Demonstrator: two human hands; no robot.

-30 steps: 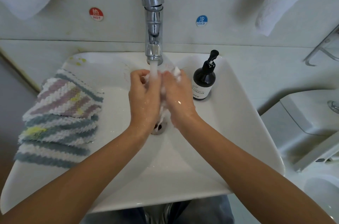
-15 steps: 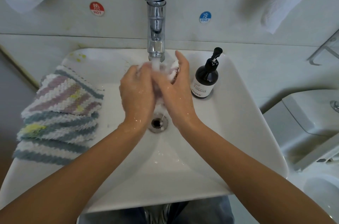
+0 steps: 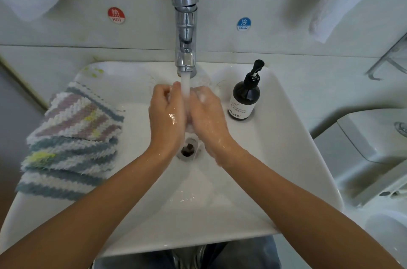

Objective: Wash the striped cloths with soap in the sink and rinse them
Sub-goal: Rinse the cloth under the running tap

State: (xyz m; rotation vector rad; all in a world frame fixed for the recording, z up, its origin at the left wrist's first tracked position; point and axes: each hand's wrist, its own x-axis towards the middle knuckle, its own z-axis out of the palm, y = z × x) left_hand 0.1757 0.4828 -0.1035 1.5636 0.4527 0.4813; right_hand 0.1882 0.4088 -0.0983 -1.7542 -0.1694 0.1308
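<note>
Suds are rinsed off left hand [image 3: 167, 114] and right hand [image 3: 207, 114], fingers curled, nothing visibly held; striped cloths [image 3: 70, 147] lie stacked, apparently unwashed.

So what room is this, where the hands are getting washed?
Most likely a bathroom. A white sink has a chrome tap running, a dark soap bottle stands on its rim, and what looks like a toilet tank sits to the right.
</note>
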